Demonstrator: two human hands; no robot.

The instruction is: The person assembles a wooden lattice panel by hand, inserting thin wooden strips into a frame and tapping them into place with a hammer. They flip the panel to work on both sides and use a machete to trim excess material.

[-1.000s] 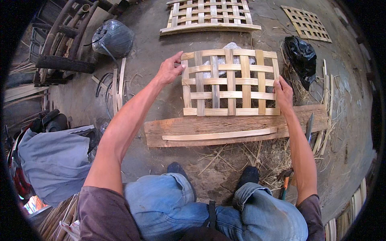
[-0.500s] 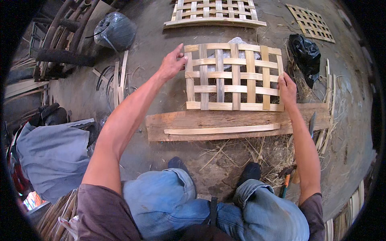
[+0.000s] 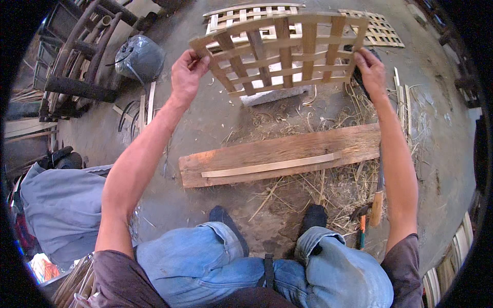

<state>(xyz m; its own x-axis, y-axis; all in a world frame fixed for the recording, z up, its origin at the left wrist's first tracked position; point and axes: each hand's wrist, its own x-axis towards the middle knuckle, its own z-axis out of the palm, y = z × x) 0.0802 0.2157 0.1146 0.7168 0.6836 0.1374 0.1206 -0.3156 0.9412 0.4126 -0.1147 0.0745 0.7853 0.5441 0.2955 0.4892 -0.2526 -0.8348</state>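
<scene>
A woven panel of flat bamboo strips (image 3: 284, 49) is raised off the ground, tilted, with open square gaps between its strips. My left hand (image 3: 189, 74) pinches its left edge near the upper corner. At the right edge, my right hand (image 3: 371, 72) grips it between thumb and fingers. Below the panel a rough wooden plank (image 3: 349, 141) lies across the ground, bearing one loose bamboo strip (image 3: 272, 167). A whitish block (image 3: 275, 96) shows partly behind the panel's lower edge.
Other woven panels (image 3: 246, 13) lie beyond, with another panel (image 3: 382, 32) at far right. A wooden-handled blade (image 3: 376, 208) and an orange-and-green-handled tool (image 3: 362, 231) lie near my right knee among shavings. At left are a plastic-wrapped bundle (image 3: 138, 61), a dark rack (image 3: 82, 88) and grey cloth (image 3: 67, 210).
Both hands have lifted the woven panel up and away from the plank, tilting it. My left hand, its index finger extended before, now pinches the panel's edge.
</scene>
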